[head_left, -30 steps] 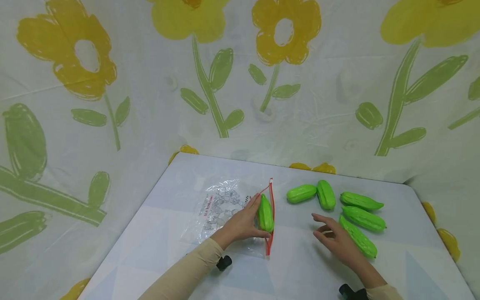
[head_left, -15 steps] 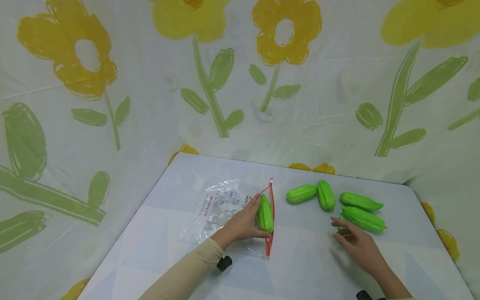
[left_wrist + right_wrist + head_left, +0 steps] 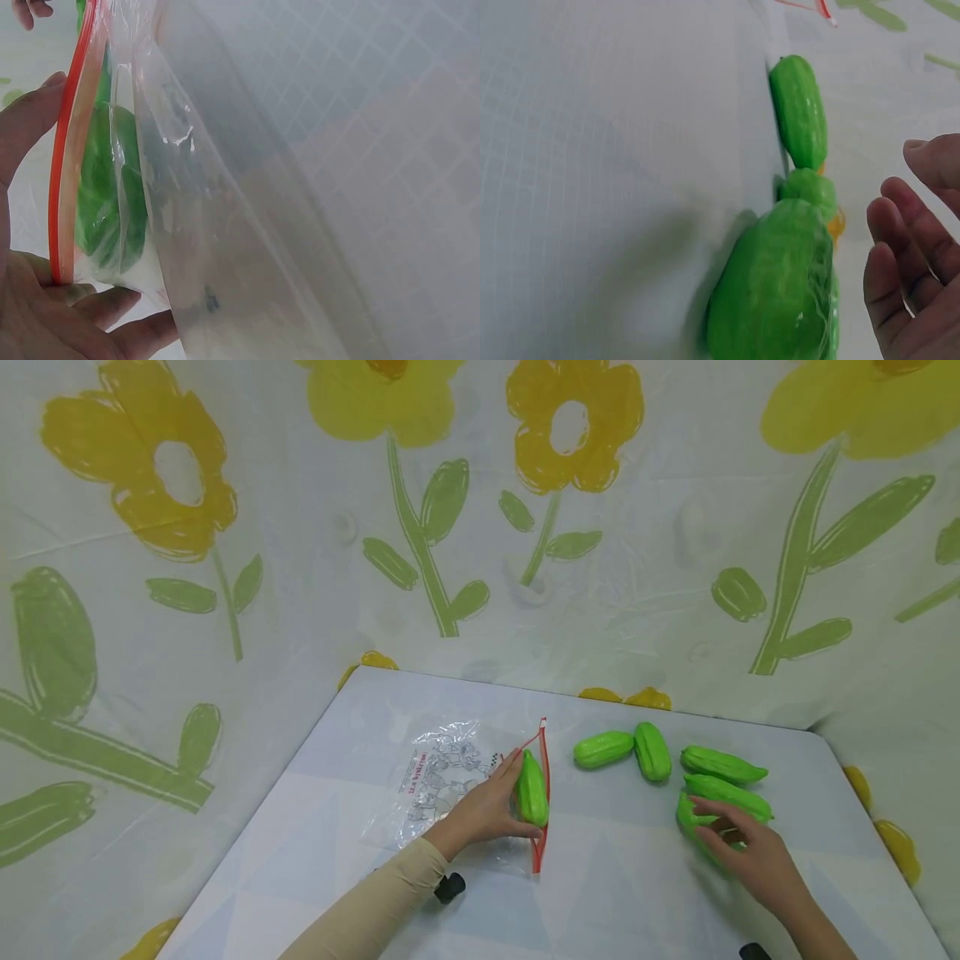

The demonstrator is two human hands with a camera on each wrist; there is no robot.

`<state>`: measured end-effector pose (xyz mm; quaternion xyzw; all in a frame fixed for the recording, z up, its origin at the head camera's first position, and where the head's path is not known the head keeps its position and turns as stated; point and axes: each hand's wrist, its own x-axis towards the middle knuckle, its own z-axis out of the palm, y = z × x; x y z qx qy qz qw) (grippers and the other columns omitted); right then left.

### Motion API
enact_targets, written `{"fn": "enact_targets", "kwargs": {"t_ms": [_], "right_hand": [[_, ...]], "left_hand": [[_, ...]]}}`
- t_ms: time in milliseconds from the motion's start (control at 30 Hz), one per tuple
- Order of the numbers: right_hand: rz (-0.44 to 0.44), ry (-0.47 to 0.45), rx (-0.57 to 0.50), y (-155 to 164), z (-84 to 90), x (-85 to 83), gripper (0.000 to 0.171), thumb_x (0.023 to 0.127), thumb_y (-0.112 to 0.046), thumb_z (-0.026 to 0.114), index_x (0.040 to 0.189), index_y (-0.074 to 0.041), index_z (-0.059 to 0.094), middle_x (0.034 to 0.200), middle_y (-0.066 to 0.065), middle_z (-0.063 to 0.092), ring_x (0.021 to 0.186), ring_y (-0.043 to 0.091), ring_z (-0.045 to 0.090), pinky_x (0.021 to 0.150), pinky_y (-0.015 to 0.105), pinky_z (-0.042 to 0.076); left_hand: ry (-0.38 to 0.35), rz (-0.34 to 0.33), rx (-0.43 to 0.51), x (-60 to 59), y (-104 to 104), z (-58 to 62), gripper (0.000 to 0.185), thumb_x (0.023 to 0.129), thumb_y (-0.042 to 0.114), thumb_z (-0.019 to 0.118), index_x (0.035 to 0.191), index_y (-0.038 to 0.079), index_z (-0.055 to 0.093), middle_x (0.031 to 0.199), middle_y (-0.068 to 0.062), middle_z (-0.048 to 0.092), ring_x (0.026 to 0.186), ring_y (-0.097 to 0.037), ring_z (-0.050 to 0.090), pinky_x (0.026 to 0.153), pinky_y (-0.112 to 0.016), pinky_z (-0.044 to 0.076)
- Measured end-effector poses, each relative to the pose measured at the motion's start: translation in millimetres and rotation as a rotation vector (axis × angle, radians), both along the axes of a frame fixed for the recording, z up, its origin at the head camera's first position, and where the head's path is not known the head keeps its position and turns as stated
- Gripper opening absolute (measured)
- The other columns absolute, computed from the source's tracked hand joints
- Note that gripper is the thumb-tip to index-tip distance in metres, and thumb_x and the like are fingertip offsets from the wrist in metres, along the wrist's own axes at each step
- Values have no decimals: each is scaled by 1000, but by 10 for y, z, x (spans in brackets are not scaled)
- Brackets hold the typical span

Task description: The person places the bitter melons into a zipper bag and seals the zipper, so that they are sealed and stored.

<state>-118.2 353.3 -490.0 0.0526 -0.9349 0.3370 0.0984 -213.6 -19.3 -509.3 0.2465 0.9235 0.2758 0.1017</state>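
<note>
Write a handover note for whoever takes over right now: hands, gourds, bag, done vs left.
Left hand: holds the zip bag mouth open at its red seal, one green gourd already in the mouth.
Right hand: open, reaching over the nearest loose gourd, not gripping it.
Four other loose gourds lie on the table, right of the bag.
Done: one gourd at the bag. Left: five gourds on the table; bag unsealed.
</note>
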Motion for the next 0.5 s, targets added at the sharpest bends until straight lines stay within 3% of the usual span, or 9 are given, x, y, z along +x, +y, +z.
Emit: {"fn": "enact_targets", "kwargs": {"t_ms": [267,500], "right_hand": [[-32,74,66,81,9,55,40,85,-22,68,124,-19,58,108,1,64,87,-6,49,67,18,41],[-34,28,117,180,-37,31,40,83,-27,70,121,-18,60,116,1,55,93,-8,42,68,21,44]], "left_hand": [[-4,-1,-5,-7,4,-12,123,62,62,75,151,18,3,156,8,1,137,-21,27,103,-37,38],[1,1,-16,2,6,2,122,62,63,73,151,17,3,157,5,1,136,-22,30,101,-38,41]]}}
